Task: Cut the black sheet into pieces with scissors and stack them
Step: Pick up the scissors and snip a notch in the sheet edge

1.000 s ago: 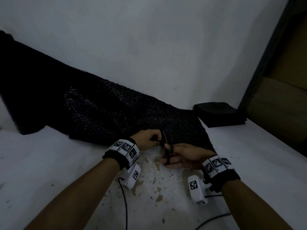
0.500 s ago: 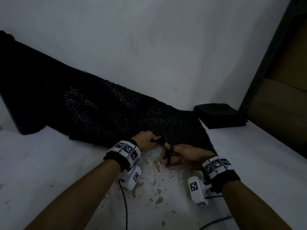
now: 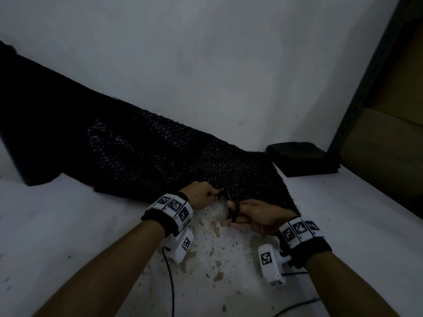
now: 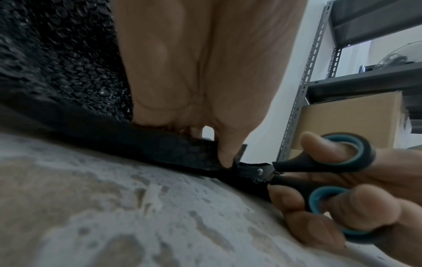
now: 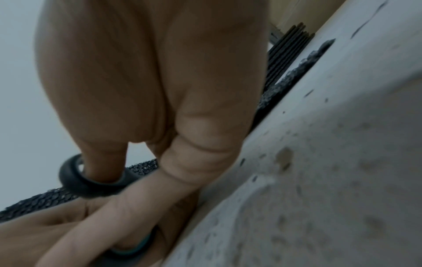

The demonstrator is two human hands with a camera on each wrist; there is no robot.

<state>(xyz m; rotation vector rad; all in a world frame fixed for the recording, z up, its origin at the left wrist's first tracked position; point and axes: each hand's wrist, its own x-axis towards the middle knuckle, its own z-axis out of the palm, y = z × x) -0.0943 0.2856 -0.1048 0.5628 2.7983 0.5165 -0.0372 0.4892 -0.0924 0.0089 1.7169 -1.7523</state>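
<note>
From the head camera, the black sheet (image 3: 142, 152), a bubble-textured length, runs from the upper left of the frame down to the centre, leaning against the white wall and spilling onto the white table (image 3: 343, 225). At its near edge the left hand (image 3: 201, 196) pinches the material, fingers curled onto it. Just right of it the right hand (image 3: 256, 217) grips the scissors (image 3: 233, 209), thumb and fingers through the loops, blades pointing up into the sheet's edge. A stack of black pieces (image 3: 302, 159) sits at right centre, against the wall and just beside the sheet's right end. A dark shelf frame (image 3: 366, 83) with a cardboard box (image 3: 384, 152) fills the right side. Worn brown patches mark the table below the hands.

In the left wrist view, the left hand (image 4: 200, 75) fills the upper centre, its thumb pressed on the sheet (image 4: 57, 63) right beside the scissors (image 4: 319, 169), whose teal-lined handles are at right. The palm hides the far sheet.

In the right wrist view, the right hand (image 5: 148, 81) blocks most of the frame; one scissor loop (image 5: 91, 186) rings the thumb at lower left. The stack (image 5: 287, 48) shows edge-on at upper right.
</note>
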